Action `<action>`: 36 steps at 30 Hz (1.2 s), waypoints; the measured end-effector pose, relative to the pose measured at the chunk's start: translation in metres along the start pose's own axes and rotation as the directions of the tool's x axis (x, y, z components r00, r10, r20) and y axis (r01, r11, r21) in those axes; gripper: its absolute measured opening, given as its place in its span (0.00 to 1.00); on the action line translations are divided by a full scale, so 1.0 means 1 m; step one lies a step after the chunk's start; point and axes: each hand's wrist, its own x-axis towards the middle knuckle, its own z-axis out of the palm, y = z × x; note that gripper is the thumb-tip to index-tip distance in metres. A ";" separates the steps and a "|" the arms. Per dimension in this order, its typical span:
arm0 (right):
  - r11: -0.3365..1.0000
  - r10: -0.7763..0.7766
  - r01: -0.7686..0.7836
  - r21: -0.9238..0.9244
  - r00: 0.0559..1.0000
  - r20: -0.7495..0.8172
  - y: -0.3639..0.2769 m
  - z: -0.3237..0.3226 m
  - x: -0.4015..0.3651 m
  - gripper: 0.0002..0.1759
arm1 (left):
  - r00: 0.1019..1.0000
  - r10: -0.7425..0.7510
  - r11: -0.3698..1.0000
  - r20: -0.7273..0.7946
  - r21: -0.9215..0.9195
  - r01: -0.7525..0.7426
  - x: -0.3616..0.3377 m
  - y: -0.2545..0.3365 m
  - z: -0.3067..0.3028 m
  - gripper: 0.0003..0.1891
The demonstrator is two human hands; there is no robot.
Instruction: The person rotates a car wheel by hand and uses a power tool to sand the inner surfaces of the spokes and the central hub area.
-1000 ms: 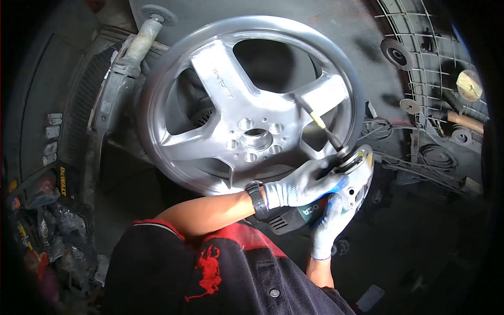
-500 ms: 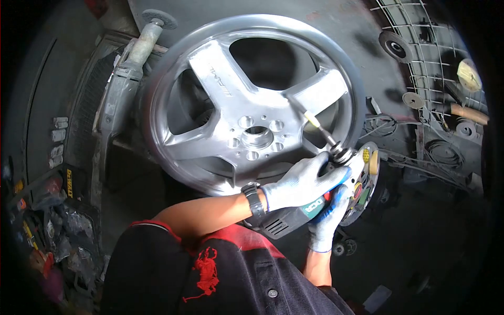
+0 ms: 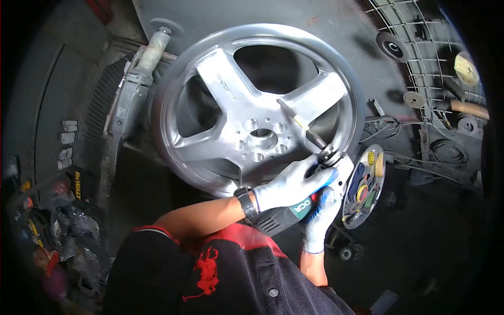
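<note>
A silver five-spoke alloy wheel (image 3: 231,100) stands tilted in front of me. Both my gloved hands hold a green-bodied power tool (image 3: 294,210) at the wheel's lower right. My left hand (image 3: 289,184) wraps over the top of the tool near its head. My right hand (image 3: 320,218) grips the body from below. A long bit with a yellow band (image 3: 302,125) sticks out of the tool head and reaches up to the spoke beside the hub (image 3: 261,139).
A round tray of coloured discs (image 3: 364,186) sits just right of my hands. A wire rack (image 3: 425,58) with abrasive wheels hangs at upper right. A dusty second tool (image 3: 142,68) lies left of the wheel. Cluttered boxes (image 3: 63,210) fill the lower left.
The tool and both hands have shifted slightly left and down along the wheel. The tray of discs is now fully uncovered to the right of my hands.
</note>
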 end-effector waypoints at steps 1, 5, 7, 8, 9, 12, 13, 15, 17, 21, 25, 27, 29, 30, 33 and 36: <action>0.992 0.038 -0.041 0.119 0.999 0.025 0.007 -0.001 -0.003 0.38 | 0.998 -0.034 0.997 -0.057 0.070 0.038 -0.006 0.002 0.001 0.23; 0.820 0.240 -0.246 0.517 0.967 0.079 0.016 -0.014 -0.016 0.41 | 0.977 -0.204 0.899 -0.065 0.382 0.213 -0.009 0.027 0.010 0.30; 0.774 0.176 -0.207 0.599 0.978 0.112 -0.004 -0.014 -0.015 0.42 | 0.999 -0.031 0.928 0.014 0.371 0.024 -0.011 0.036 0.013 0.32; 0.636 0.094 -0.196 0.746 0.980 0.177 -0.004 -0.022 -0.014 0.43 | 0.995 0.033 0.945 0.094 0.320 -0.062 -0.012 0.029 0.013 0.34; 0.589 0.066 -0.200 0.783 0.978 0.200 -0.015 -0.023 -0.015 0.42 | 0.993 0.042 0.936 0.111 0.345 -0.078 -0.017 0.038 0.014 0.32; 0.547 -0.067 -0.106 0.830 0.983 0.169 -0.037 -0.024 -0.015 0.41 | 0.968 -0.014 0.921 0.252 0.380 -0.085 -0.037 0.062 0.007 0.35; 0.588 -0.097 -0.044 0.808 0.987 0.125 -0.043 -0.026 -0.016 0.41 | 0.950 -0.082 0.939 0.303 0.343 -0.028 -0.046 0.067 0.006 0.36; 0.598 -0.163 0.081 0.797 0.986 0.021 -0.052 -0.021 -0.020 0.42 | 0.782 -0.391 0.889 0.486 0.418 0.186 -0.053 0.079 -0.003 0.36; 0.553 -0.210 0.161 0.817 0.976 -0.050 -0.055 -0.016 -0.027 0.48 | 0.840 -0.230 0.932 0.491 0.358 0.046 -0.065 0.077 -0.007 0.36; 0.500 -0.285 0.106 0.859 0.957 0.048 -0.055 -0.005 -0.038 0.47 | 0.711 -0.341 0.868 0.615 0.497 -0.014 -0.069 0.104 -0.021 0.32; 0.575 -0.190 0.102 0.812 0.982 0.011 -0.064 0.005 -0.041 0.46 | 0.894 0.019 0.762 0.448 0.573 -0.303 -0.068 0.125 -0.071 0.24; 0.605 -0.198 0.142 0.784 0.980 -0.025 -0.072 0.001 -0.043 0.47 | 0.805 0.586 0.495 0.093 0.746 -0.446 -0.073 0.117 -0.124 0.22; 0.634 -0.205 0.189 0.750 0.976 -0.073 -0.078 -0.012 -0.047 0.47 | 0.612 0.775 0.284 -0.155 0.952 -0.118 -0.072 0.130 -0.178 0.26; 0.633 -0.218 0.225 0.741 0.970 -0.108 -0.081 -0.015 -0.049 0.45 | 0.646 0.731 0.322 -0.221 0.946 -0.041 -0.078 0.129 -0.197 0.30; 0.611 -0.250 0.309 0.729 0.949 -0.192 -0.084 -0.024 -0.055 0.44 | 0.872 0.370 0.531 -0.321 0.843 0.085 -0.104 0.094 -0.247 0.42; 0.562 -0.229 0.347 0.751 0.938 -0.262 -0.084 -0.021 -0.061 0.43 | 0.902 0.047 0.667 -0.429 0.686 0.291 -0.120 0.052 -0.275 0.38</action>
